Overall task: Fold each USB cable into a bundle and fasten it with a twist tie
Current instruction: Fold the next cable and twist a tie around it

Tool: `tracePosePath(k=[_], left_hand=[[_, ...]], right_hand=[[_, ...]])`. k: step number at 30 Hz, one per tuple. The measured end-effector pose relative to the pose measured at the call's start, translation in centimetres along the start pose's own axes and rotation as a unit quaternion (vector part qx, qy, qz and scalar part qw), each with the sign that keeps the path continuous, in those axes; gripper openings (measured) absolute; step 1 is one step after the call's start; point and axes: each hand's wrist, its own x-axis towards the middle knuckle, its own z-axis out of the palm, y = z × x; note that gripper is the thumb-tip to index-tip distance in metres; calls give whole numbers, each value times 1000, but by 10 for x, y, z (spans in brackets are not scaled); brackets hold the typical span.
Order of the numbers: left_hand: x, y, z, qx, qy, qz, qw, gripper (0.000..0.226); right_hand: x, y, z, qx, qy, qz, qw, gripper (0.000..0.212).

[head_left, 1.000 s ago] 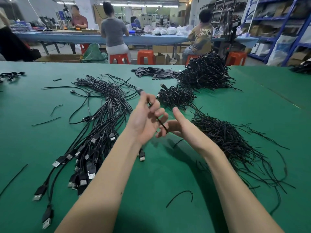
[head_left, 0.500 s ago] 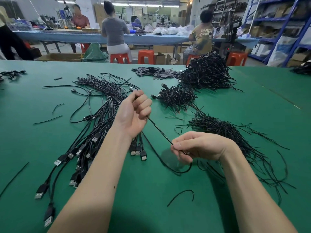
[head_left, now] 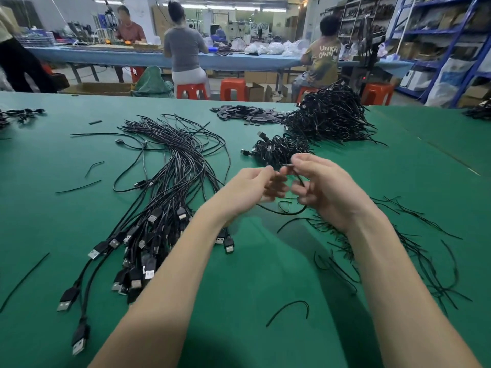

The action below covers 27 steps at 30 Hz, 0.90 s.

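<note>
Above the middle of the green table (head_left: 239,301), my left hand (head_left: 249,189) and my right hand (head_left: 324,189) meet fingertip to fingertip. Both pinch one black USB cable (head_left: 281,212), which hangs in a loop below them. Its upper end shows between my right thumb and forefinger. A sheaf of loose black USB cables (head_left: 170,181) lies fanned out to the left, plugs toward me. Black twist ties (head_left: 411,251) lie scattered under and beyond my right forearm. Small bundled cables (head_left: 279,150) sit just behind my hands.
A large heap of bundled cables (head_left: 329,115) lies at the back right, with flat black pieces (head_left: 247,115) beside it. Stray ties (head_left: 289,309) dot the table. Beyond the far edge, people sit on orange stools (head_left: 233,88) at a blue bench; shelves stand at right.
My right hand has risen from near the table and come up to my left hand. The cable, stretched between them before, now hangs as a loop under both hands.
</note>
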Motion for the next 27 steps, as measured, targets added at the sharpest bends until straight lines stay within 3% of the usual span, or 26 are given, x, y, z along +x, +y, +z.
tracePosePath(k=[2,4,7,9,12,14,16,20,22,25,27], left_hand=[[3,-2,4,-63,40,14,997,41],[5,-2,6,-198,41,11,979,44],[2,1,0,-420,-4,23,907,51],[-2,3,-11,-504,-47,43,861,52],[-9,5,-25,-514,-126,48,847,53],[-13,4,-30,-461,-174,35,869,48],[-16,2,-32,-349,-200,13,915,46],[-12,-1,-22,-94,-249,-61,962,51],[-8,-3,-17,36,-214,-82,973,49],[1,-10,-10,202,-96,-69,972,46],[6,-17,-9,305,9,-14,952,43]], right_hand=[[-5,0,5,-13,-108,21,994,13],[-8,6,8,14,-205,69,976,17],[-12,20,4,46,-318,143,936,7],[-13,30,0,53,-351,172,919,7],[-10,35,-4,18,-284,187,940,17],[-6,35,-8,-39,-173,166,970,22],[-1,32,-11,-61,-77,130,987,18],[6,22,-5,-150,4,84,985,14],[7,18,-1,-228,42,77,970,16],[9,17,4,-342,89,43,935,10],[10,17,13,-293,114,18,949,11]])
